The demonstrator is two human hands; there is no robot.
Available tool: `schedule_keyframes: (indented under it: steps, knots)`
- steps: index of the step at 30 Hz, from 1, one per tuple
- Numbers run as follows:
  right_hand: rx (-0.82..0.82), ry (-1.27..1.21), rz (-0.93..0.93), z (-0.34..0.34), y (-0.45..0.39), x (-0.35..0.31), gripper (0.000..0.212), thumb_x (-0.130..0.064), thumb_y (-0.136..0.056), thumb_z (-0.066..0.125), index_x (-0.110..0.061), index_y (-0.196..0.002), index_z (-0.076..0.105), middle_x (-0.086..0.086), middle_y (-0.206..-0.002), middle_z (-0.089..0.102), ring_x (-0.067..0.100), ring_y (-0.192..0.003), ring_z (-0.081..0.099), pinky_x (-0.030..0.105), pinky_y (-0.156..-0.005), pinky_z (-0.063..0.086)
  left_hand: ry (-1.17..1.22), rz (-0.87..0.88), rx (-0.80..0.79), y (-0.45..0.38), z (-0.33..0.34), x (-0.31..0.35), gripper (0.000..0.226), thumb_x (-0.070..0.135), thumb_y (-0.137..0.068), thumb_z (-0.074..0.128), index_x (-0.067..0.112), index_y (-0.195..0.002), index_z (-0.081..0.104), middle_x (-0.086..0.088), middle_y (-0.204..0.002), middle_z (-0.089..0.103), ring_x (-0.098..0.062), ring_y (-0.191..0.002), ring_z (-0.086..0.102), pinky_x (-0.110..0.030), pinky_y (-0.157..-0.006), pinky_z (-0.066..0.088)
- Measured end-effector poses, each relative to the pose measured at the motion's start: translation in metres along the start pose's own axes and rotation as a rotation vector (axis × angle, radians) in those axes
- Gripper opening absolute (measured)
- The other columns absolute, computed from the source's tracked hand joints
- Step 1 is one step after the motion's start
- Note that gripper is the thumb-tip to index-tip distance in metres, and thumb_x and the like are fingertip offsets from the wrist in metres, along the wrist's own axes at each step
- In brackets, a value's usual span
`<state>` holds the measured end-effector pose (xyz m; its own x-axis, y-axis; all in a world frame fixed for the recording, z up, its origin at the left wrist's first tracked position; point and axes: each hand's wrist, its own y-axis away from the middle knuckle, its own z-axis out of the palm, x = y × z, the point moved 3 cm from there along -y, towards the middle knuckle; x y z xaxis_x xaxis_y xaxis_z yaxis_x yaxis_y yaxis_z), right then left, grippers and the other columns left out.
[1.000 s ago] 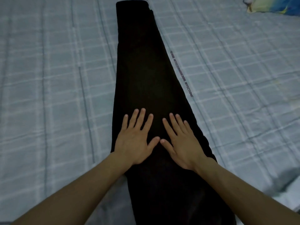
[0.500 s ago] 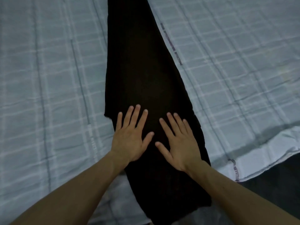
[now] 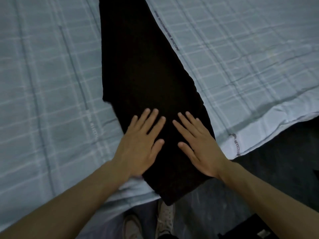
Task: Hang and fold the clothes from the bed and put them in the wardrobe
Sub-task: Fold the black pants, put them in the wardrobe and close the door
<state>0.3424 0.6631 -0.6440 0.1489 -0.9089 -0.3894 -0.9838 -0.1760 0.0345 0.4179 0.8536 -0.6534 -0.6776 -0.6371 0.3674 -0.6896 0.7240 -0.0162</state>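
One long black cloth garment (image 3: 146, 69), seemingly trousers already doubled lengthwise, lay stretched away from the hands across the pale blue checked bed sheet (image 3: 43, 83), its near end overhanging the bed edge. The left hand (image 3: 139, 145) and right hand (image 3: 200, 145) lay side by side, flat on it with fingers spread, gripping nothing, probably smoothing it before folding. Below the hands, two pale shoes (image 3: 165, 219) stood on the floor.

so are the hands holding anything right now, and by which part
Nothing is held. The left hand and right hand lie flat, fingers straight, on the black garment's near end.
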Motion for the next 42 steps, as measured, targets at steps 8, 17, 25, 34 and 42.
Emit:
schedule_keyframes:
  steps: [8, 17, 25, 34, 42]
  knots:
    - [-0.209, 0.067, 0.032, 0.009, 0.080, 0.017, 0.066, -0.054, -0.102, 0.030, -0.026, -0.158, 0.006, -0.007, -0.166, 0.000, 0.012, -0.153, -0.002, 0.045, -0.124, 0.016, -0.051, 0.126, -0.240, 0.058, 0.035, 0.044, 0.103, 0.083, -0.087, 0.026, 0.016, -0.158, -0.008, 0.000, -0.166, -0.016, -0.015, -0.151, -0.017, -0.045, -0.124, 0.006]
    - [-0.233, 0.180, 0.002, 0.009, 0.077, 0.010, 0.127, -0.057, -0.066, 0.080, -0.027, -0.158, -0.002, 0.005, -0.166, -0.006, 0.023, -0.153, -0.003, 0.045, -0.122, 0.012, -0.172, 0.228, -0.264, 0.060, 0.026, 0.052, 0.151, 0.084, -0.048, 0.069, 0.007, -0.157, -0.001, -0.015, -0.166, -0.006, -0.032, -0.153, -0.003, -0.056, -0.122, 0.008]
    - [-0.189, 0.178, 0.054, 0.016, 0.075, 0.003, 0.142, -0.045, -0.053, 0.090, -0.022, -0.158, -0.003, 0.011, -0.165, -0.001, 0.027, -0.153, -0.002, 0.048, -0.123, 0.012, -0.178, 0.367, -0.088, 0.074, 0.021, 0.061, 0.118, 0.049, -0.050, 0.089, 0.018, -0.151, 0.036, -0.015, -0.158, 0.030, -0.032, -0.144, 0.032, -0.056, -0.114, 0.031]
    - [-0.015, 0.009, 0.032, -0.011, 0.094, -0.006, 0.097, -0.037, -0.074, 0.068, -0.014, -0.156, 0.022, 0.007, -0.163, 0.017, 0.023, -0.152, 0.014, 0.047, -0.119, 0.025, 0.043, 0.355, 0.205, 0.068, -0.003, 0.060, 0.059, 0.030, -0.071, 0.083, 0.015, -0.124, 0.061, -0.010, -0.127, 0.063, -0.029, -0.114, 0.059, -0.047, -0.086, 0.052]
    - [0.156, -0.067, 0.155, -0.054, 0.069, -0.010, 0.074, -0.018, -0.076, 0.078, -0.014, -0.143, 0.047, 0.003, -0.138, 0.050, 0.017, -0.127, 0.047, 0.030, -0.110, 0.038, 0.224, 0.107, 0.358, 0.031, -0.059, 0.056, 0.029, 0.027, -0.093, 0.059, 0.007, -0.112, 0.066, -0.005, -0.106, 0.066, -0.018, -0.094, 0.064, -0.031, -0.075, 0.055]
